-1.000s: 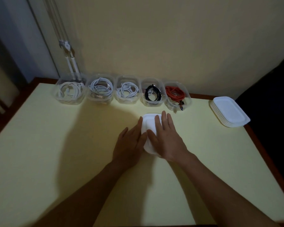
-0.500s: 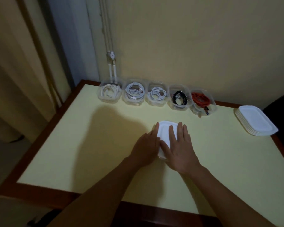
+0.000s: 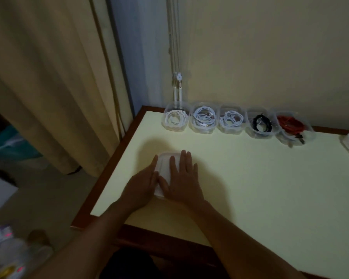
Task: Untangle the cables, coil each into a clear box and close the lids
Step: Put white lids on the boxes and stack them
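Head view.
- **Item:** white rectangular plastic lid [image 3: 164,164] seated on a small clear box, on the pale yellow table [image 3: 250,188] near its left edge. A second ago it sat mid-table, so it has likely been slid left.
- **Hands:** right hand [image 3: 182,180] flat on top. Left hand [image 3: 141,188] straight-fingered against the side. Neither grasps.
- **Outstanding:** five lidless clear boxes of coiled cables [image 3: 233,122] by the wall.

The right hand [image 3: 182,180] lies flat, palm down, with straight fingers held close together and the thumb spread toward the left hand [image 3: 142,187], which lies just beside it, fingers extended forward. The bare left forearm [image 3: 93,238] and right forearm [image 3: 240,238] converge from below.
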`<state>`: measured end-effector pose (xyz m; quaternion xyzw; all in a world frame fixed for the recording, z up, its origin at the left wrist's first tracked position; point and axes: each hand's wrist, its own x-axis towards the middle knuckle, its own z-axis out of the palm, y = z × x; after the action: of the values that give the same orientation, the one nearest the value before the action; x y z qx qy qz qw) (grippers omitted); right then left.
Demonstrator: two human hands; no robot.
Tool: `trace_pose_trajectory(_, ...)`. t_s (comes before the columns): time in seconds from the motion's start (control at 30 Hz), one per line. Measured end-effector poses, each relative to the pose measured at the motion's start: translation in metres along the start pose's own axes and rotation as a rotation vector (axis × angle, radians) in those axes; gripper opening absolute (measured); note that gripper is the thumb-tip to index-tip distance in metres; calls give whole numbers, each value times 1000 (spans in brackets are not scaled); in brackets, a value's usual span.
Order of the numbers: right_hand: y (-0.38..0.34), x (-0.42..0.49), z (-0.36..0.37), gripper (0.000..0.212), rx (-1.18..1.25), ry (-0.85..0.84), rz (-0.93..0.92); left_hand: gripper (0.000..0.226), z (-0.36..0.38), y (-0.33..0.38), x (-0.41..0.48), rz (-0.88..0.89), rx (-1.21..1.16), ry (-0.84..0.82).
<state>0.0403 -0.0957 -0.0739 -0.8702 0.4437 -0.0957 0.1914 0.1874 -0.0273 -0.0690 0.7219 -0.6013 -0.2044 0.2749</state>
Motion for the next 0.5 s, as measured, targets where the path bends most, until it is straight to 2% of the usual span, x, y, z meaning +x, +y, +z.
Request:
trace_pose_trajectory(0.17,-21,8,8,93,8,13,-49,62,-20,-18,-5,-30,119,-11)
trace_pose_trajectory(0.3,-22,10,4,81,-17,-26,-41,58,-20,-21,-3,-57,207,-39)
trace_pose_trajectory(0.4,-19,7,-11,83,78,-73,-27,62,-23,-19,0,-84,252,-49)
trace_pose_trajectory(0.5,9,-8,-29,79,180,14,16,66,-22,-2,7,-155,312,17)
